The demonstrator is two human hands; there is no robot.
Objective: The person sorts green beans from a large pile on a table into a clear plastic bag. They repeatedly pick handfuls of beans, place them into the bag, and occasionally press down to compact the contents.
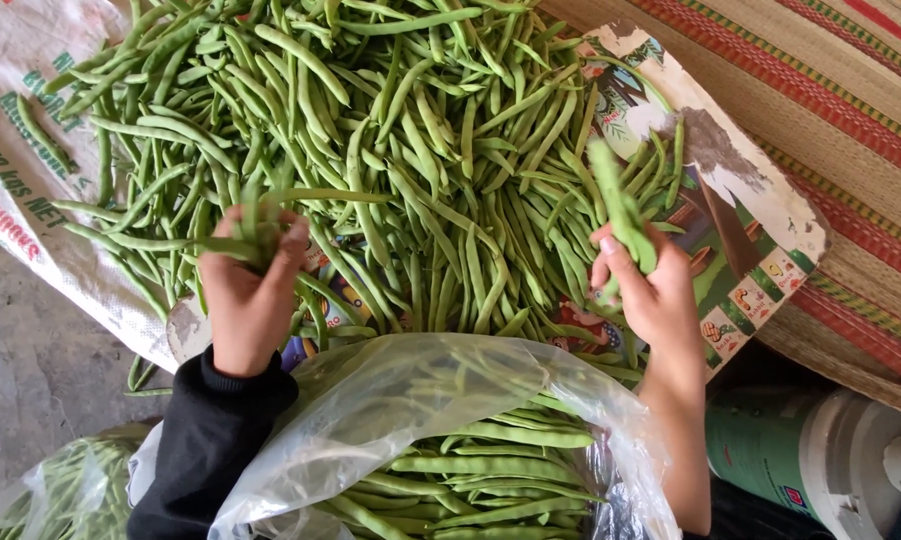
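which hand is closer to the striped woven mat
Right. The right hand, gripping green beans, is over the printed sheet beside the striped mat. The left hand is across the bean pile.

Smooth matt green beans (411,150), glossy clear plastic bag (391,400) — coarse woven mat (831,110)

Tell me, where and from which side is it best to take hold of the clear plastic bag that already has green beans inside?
Probably the clear plastic bag is best pinched at its upper rim, coming from above on the pile side. There the thin film stands up loose and free, while lower down the long green beans inside weigh it flat.
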